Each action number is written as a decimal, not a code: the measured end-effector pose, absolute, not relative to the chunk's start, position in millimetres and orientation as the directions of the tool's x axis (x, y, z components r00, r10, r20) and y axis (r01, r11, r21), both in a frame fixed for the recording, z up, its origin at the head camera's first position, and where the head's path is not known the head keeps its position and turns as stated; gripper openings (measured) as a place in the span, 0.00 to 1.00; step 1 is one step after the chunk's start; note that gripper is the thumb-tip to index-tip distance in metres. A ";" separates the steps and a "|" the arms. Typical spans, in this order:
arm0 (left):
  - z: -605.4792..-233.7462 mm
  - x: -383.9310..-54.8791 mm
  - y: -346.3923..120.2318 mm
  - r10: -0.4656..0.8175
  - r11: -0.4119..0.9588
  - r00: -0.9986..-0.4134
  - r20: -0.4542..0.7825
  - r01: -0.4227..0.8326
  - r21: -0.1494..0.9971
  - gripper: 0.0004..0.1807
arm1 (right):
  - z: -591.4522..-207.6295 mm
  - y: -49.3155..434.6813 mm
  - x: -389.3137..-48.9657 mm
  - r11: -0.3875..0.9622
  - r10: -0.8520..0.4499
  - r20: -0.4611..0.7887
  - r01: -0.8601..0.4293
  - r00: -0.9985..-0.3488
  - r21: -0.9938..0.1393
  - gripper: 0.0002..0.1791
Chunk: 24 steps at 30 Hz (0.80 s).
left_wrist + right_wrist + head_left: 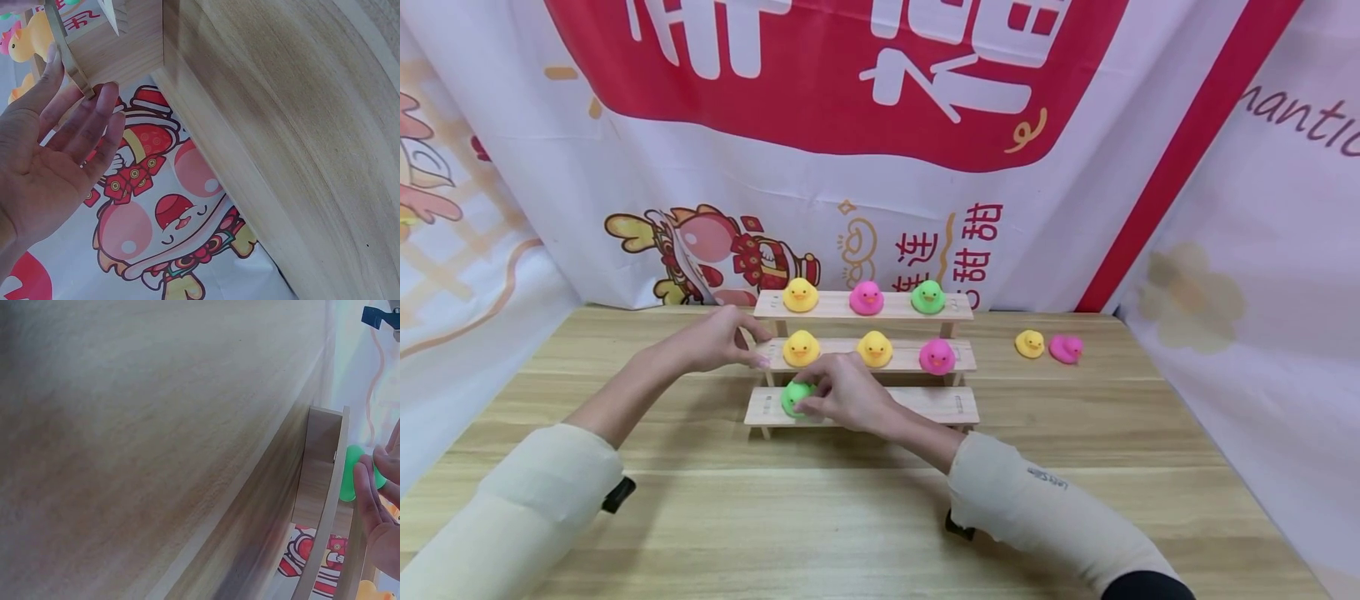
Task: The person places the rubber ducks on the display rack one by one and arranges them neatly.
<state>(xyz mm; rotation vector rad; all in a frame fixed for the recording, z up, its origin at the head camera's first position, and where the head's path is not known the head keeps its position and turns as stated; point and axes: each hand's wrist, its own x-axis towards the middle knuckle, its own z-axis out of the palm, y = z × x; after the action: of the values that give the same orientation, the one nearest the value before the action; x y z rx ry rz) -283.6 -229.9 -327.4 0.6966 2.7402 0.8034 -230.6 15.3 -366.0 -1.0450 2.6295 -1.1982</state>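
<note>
A three-tier wooden stand (pixel 925 405) holds small rubber ducks. My left hand (pixel 718 340) grips the left end of its middle shelf; the left wrist view shows the thumb above the board and the fingers below. On the bottom shelf, toward the left end, sits a green rubber duck (pixel 795 398). The thumb and fingers of my right hand (pixel 855 393) pinch this duck from its right side, hiding part of it. Above it on the middle shelf are a yellow duck (pixel 801 349), another yellow duck (pixel 875 350) and a pink duck (pixel 937 357).
The top shelf carries a yellow duck (pixel 801 295), a pink duck (pixel 867 298) and a green duck (pixel 928 297). Right of the stand, a loose yellow duck (pixel 1029 343) and pink duck (pixel 1066 349) lie on the wooden table (pixel 820 525). A printed cloth (pixel 790 183) hangs behind.
</note>
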 end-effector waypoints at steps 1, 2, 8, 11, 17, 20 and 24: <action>-327.6 -283.8 -229.9 0.491 0.743 -0.869 -0.061 0.381 0.551 0.22 | -365.9 15.3 -230.5 0.467 -0.608 0.201 -0.551 -0.768 -0.692 0.16; -327.8 -284.0 -230.0 0.490 0.743 -0.869 -0.062 0.380 0.550 0.22 | -365.5 15.5 -230.2 0.468 -0.609 0.194 -0.546 -0.769 -0.695 0.17; -328.9 -284.4 -230.4 0.495 0.742 -0.868 -0.052 0.390 0.545 0.22 | -361.8 22.8 -226.3 0.473 -0.610 0.164 -0.522 -0.775 -0.709 0.24; -328.5 -284.0 -230.5 0.493 0.746 -0.869 -0.046 0.394 0.537 0.22 | -359.4 30.3 -222.9 0.469 -0.617 0.166 -0.530 -0.769 -0.706 0.23; -327.1 -282.8 -230.5 0.486 0.752 -0.872 -0.054 0.386 0.534 0.22 | -357.6 50.4 -218.5 0.458 -0.648 0.175 -0.564 -0.741 -0.687 0.18; -326.8 -282.5 -230.1 0.486 0.752 -0.872 -0.054 0.385 0.535 0.22 | -358.5 63.5 -217.9 0.456 -0.654 0.165 -0.558 -0.738 -0.693 0.16; -326.8 -282.9 -228.9 0.485 0.753 -0.873 -0.056 0.384 0.535 0.22 | -359.5 83.4 -217.1 0.454 -0.636 0.170 -0.543 -0.753 -0.707 0.13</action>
<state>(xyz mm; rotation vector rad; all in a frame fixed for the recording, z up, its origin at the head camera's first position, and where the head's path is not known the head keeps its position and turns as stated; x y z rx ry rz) -282.9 -228.9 -326.8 0.6919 2.7592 0.7794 -217.1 83.4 -359.5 -1.0488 2.5751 -1.1852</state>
